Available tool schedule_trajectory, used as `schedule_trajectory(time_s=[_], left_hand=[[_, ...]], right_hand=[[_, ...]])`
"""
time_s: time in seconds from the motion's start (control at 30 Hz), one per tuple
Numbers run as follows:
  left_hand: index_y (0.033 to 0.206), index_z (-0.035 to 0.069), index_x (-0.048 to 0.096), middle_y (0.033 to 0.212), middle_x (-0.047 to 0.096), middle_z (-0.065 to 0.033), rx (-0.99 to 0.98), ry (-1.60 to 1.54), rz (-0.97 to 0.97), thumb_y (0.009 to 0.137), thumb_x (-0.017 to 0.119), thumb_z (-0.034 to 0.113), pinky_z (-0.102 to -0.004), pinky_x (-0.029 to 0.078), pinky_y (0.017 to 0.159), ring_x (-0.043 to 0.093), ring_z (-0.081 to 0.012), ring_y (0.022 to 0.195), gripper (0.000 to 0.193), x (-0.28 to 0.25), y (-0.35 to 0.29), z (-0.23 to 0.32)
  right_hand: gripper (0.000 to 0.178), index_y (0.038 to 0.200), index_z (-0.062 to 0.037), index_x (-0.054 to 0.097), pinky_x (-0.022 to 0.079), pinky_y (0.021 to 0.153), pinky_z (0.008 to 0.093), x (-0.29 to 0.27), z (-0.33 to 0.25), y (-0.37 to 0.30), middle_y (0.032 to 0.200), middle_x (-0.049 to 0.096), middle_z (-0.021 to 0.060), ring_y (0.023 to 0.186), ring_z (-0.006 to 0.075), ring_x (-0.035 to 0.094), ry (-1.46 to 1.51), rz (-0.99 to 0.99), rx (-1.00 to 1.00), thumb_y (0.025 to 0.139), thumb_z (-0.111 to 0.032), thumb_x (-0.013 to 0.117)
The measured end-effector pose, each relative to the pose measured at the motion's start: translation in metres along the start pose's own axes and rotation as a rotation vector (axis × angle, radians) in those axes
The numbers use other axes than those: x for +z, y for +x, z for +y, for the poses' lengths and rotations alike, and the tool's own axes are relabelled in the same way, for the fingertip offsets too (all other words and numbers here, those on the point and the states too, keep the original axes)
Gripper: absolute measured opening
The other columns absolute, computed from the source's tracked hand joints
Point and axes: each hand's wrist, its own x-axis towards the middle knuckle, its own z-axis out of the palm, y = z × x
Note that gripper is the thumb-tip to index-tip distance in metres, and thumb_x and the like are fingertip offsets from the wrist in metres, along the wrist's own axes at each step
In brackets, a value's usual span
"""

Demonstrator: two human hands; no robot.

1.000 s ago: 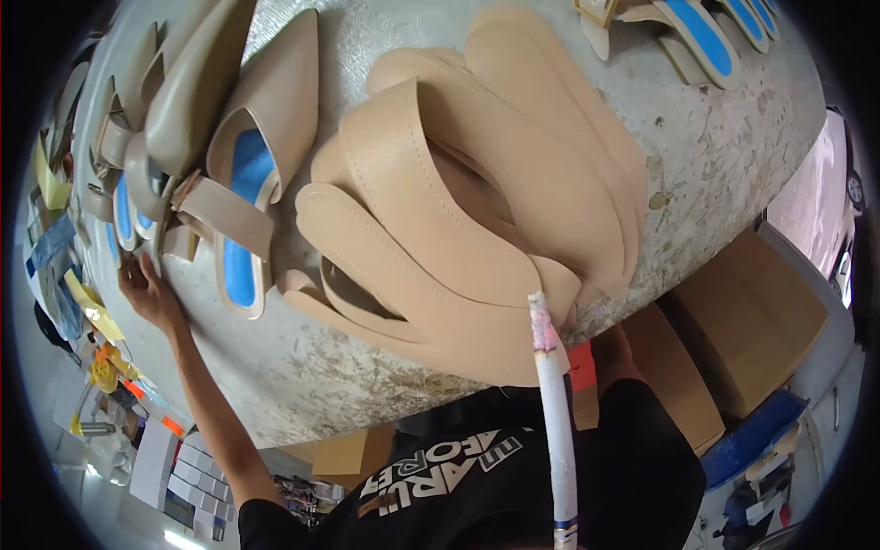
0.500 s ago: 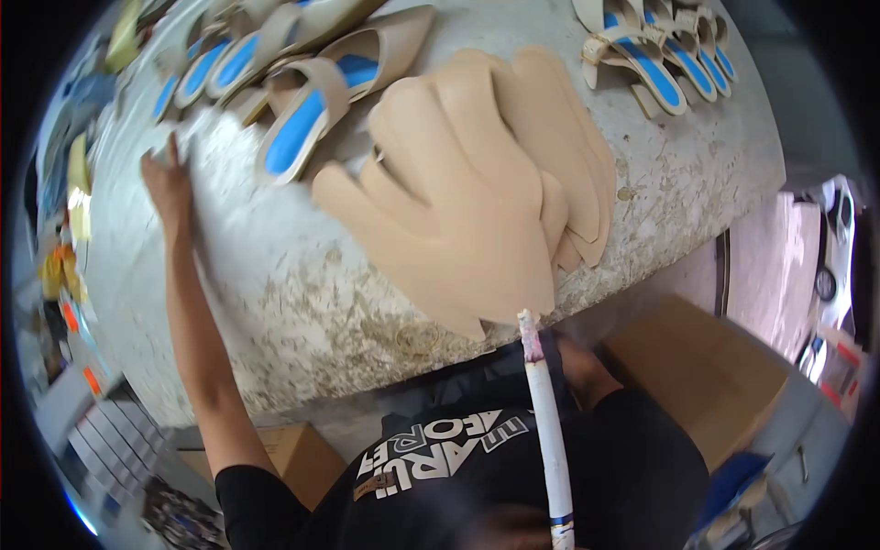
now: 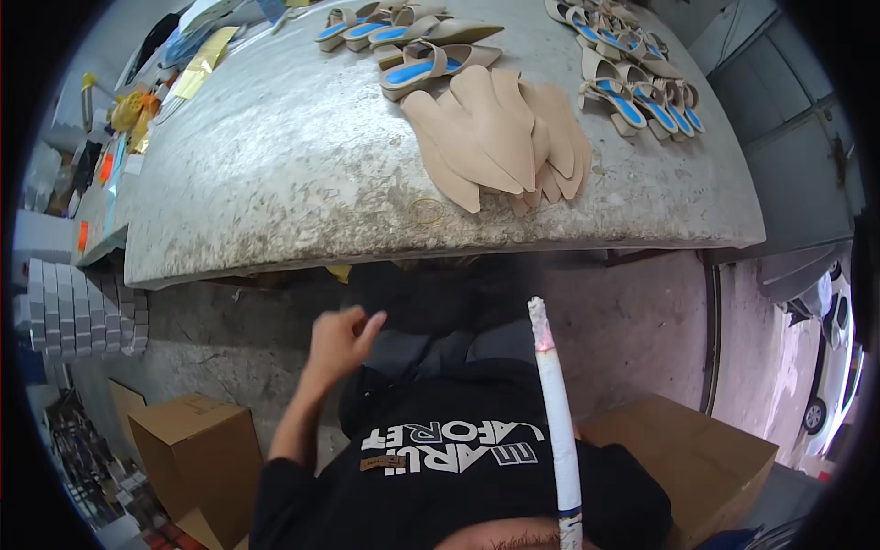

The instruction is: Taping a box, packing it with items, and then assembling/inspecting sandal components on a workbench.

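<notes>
Your left grip (image 3: 344,346), left of centre, is released, fingers loosely curled; your right grip is out of view, so its state can't be told. The beige pieces (image 3: 477,137), upper centre, look light and flexible: pinch their lower tips near the table (image 3: 275,183) edge, with room leftward and shoes (image 3: 417,71) crowding above.
</notes>
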Motion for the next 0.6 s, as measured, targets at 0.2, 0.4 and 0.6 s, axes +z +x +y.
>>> schedule_trajectory(time_s=[0.2, 0.4, 0.6], left_hand=[[0.094, -0.004, 0.070, 0.091, 0.071, -0.0169, -0.872, -0.462, -0.265, 0.095, 0.044, 0.067, -0.0431, 0.050, 0.077, 0.064, -0.0272, 0.083, 0.076, 0.165, -0.126, -0.310], [0.097, -0.005, 0.069, 0.090, 0.071, -0.0176, -0.951, -0.541, -0.424, 0.096, 0.044, 0.065, -0.0427, 0.050, 0.078, 0.064, -0.0262, 0.083, 0.075, 0.217, -0.180, -0.250], [0.100, -0.006, 0.069, 0.089, 0.070, -0.0184, -1.004, -0.507, -0.537, 0.097, 0.044, 0.064, -0.0422, 0.050, 0.078, 0.064, -0.0253, 0.083, 0.074, 0.143, -0.165, -0.231]], right_hand=[[0.035, 0.119, 0.0003, 0.063, 0.048, 0.092, 0.0420, 0.009, -0.019, -0.014, 0.113, 0.066, 0.0232, 0.108, 0.0367, 0.063, 0.022, -0.027, -0.009, 0.089, -0.017, 0.065], [0.035, 0.119, 0.0003, 0.063, 0.048, 0.092, 0.0422, 0.023, -0.014, -0.005, 0.113, 0.066, 0.0233, 0.108, 0.0368, 0.063, -0.019, -0.053, 0.075, 0.089, -0.017, 0.065], [0.034, 0.119, 0.0003, 0.063, 0.049, 0.091, 0.0423, 0.017, -0.025, -0.006, 0.113, 0.066, 0.0234, 0.108, 0.0369, 0.064, -0.014, -0.107, 0.171, 0.090, -0.018, 0.065]])
